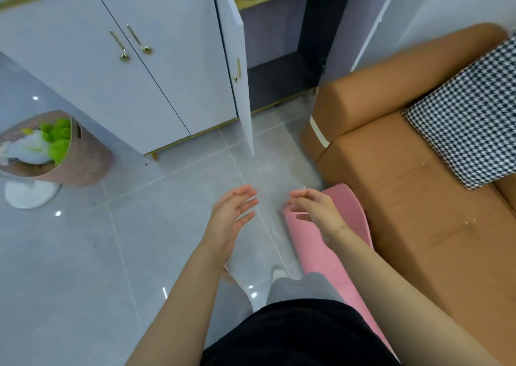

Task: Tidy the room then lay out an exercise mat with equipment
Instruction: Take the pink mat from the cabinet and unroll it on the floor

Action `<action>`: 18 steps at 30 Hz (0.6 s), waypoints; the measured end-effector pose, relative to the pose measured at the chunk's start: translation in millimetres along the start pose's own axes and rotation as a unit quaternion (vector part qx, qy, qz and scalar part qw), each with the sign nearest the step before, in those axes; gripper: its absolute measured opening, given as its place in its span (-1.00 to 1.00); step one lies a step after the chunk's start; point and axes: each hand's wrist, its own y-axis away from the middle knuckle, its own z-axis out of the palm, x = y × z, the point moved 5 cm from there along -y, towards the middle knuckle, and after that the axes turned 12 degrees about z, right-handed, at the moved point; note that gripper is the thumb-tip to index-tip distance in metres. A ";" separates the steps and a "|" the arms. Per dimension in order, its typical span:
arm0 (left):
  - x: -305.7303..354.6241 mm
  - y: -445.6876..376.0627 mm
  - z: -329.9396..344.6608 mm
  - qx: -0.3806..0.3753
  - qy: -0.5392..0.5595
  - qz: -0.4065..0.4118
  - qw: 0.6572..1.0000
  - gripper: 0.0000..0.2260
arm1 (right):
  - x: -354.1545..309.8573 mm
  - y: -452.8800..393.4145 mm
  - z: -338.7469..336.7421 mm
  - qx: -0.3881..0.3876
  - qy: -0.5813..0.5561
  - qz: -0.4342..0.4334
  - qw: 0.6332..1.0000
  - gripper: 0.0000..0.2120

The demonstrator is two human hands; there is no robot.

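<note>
A pink exercise mat (354, 212) lies on the grey tiled floor along the front of the brown sofa, partly hidden by my right arm and legs. My left hand (231, 220) hovers over the bare floor with fingers straight, palm facing right, holding nothing. Above the mat's far end floats my right hand (314, 207), fingers relaxed and slightly bent, palm facing left, also holding nothing. The two hands face each other a short gap apart.
A white cabinet (125, 66) stands ahead, one door (237, 58) swung open into the floor space. A brown sofa (418, 175) with a checked cushion (469, 114) is at the right. A pink basket (55, 147) with green and white items stands left, by a white round base (30, 192).
</note>
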 end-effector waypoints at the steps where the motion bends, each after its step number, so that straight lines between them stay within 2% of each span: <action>1: 14.6 -14.1 -1.7 -0.007 0.000 0.011 1.000 -0.80 | -10.3 -5.9 7.5 0.006 -0.003 -0.003 1.000 -0.88; 7: 110.9 -108.4 -13.6 -0.086 0.004 0.053 0.995 -0.76 | -81.5 -47.6 61.2 0.066 -0.079 -0.008 0.995 -0.89; 10: 153.6 -155.6 -11.5 -0.137 -0.007 0.056 0.989 -0.71 | -118.2 -59.0 82.8 0.096 -0.164 -0.016 0.982 -0.86; 15: 202.7 -238.7 12.1 -0.125 0.001 0.038 0.991 -0.61 | -165.3 -83.9 99.2 0.114 -0.232 -0.015 0.966 -0.85; 18: 224.8 -291.1 50.6 -0.124 0.048 0.003 0.991 -0.56 | -193.9 -115.2 84.5 0.132 -0.265 -0.014 0.955 -0.85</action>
